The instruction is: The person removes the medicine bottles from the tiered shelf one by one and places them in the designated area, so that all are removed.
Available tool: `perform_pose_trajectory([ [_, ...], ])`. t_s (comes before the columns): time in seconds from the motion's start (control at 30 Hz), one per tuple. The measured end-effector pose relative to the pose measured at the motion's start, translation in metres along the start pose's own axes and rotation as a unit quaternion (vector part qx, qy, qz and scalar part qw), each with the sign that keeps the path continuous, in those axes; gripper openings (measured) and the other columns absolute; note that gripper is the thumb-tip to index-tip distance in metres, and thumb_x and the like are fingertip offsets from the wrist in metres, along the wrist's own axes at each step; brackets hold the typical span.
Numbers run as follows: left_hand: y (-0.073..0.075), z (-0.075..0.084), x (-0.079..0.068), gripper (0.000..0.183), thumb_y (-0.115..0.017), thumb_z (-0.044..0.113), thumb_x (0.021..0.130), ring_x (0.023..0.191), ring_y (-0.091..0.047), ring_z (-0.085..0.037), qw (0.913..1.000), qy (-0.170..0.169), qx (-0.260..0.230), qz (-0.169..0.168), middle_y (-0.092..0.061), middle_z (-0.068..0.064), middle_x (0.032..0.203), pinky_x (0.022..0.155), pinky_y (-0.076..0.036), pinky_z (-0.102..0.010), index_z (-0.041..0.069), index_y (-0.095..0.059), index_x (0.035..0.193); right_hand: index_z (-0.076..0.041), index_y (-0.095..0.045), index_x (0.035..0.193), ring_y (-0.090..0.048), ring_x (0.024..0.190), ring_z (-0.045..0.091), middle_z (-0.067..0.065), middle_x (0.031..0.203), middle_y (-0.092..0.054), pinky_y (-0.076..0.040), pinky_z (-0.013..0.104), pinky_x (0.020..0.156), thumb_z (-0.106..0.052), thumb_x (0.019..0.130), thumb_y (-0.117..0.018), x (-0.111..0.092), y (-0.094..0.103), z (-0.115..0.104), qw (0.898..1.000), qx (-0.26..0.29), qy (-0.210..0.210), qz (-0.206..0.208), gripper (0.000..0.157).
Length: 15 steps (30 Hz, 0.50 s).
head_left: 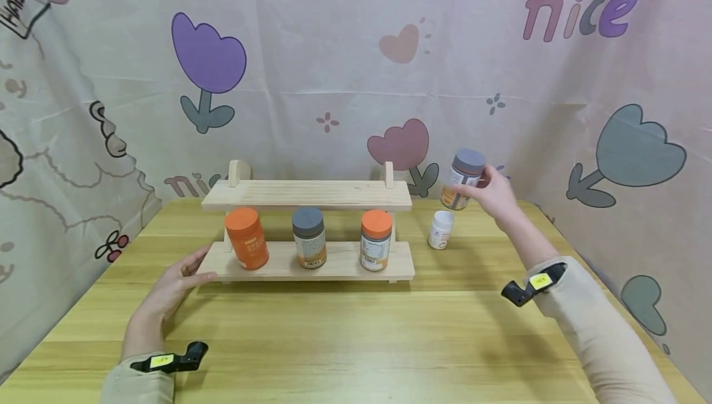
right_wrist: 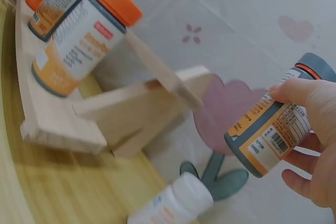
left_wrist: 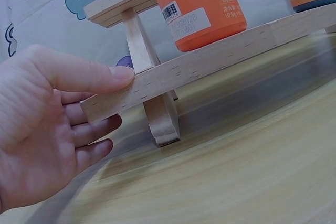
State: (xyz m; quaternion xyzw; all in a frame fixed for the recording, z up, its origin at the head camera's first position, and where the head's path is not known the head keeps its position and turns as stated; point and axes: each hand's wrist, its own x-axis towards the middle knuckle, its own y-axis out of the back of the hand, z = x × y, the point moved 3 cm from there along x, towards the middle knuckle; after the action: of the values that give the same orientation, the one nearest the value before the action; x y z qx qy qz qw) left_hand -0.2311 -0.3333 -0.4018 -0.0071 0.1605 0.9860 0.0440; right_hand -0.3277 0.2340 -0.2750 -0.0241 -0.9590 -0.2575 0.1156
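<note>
My right hand (head_left: 492,194) grips a grey-lidded supplement bottle (head_left: 464,175) above the table, to the right of a two-tier wooden shelf (head_left: 306,194). The right wrist view shows its orange-and-grey label and barcode, the bottle (right_wrist: 278,124) tilted with my thumb across its side. My left hand (head_left: 175,283) holds the left end of the lower board (left_wrist: 157,85), thumb on top and fingers underneath. On that board stand an orange bottle (head_left: 247,240), a grey-lidded bottle (head_left: 309,240) and an orange-lidded bottle (head_left: 376,243). The upper board carries nothing.
A small white bottle (head_left: 441,231) stands on the wooden table (head_left: 334,342) right of the shelf, below my right hand. Behind the table hangs a printed curtain (head_left: 322,39) with flowers and hearts. Both wrists wear black camera mounts (head_left: 172,361).
</note>
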Motion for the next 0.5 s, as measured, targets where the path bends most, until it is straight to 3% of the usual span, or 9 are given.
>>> perform_pose_trajectory([
  [0.5, -0.001, 0.0, -0.001, 0.079, -0.06, 0.013, 0.09, 0.135, 0.001, -0.045, 0.9999, -0.008, 0.012, 0.002, 0.001, -0.029, 0.149, 0.107, -0.006, -0.06, -0.006, -0.007, 0.145, 0.003, -0.029, 0.14, -0.04, 0.117, 0.041, 0.028, 0.132, -0.041, -0.035, 0.058, 0.097, -0.033, 0.085, -0.068, -0.025, 0.023, 0.066, 0.999, -0.003, -0.045, 0.027, 0.077],
])
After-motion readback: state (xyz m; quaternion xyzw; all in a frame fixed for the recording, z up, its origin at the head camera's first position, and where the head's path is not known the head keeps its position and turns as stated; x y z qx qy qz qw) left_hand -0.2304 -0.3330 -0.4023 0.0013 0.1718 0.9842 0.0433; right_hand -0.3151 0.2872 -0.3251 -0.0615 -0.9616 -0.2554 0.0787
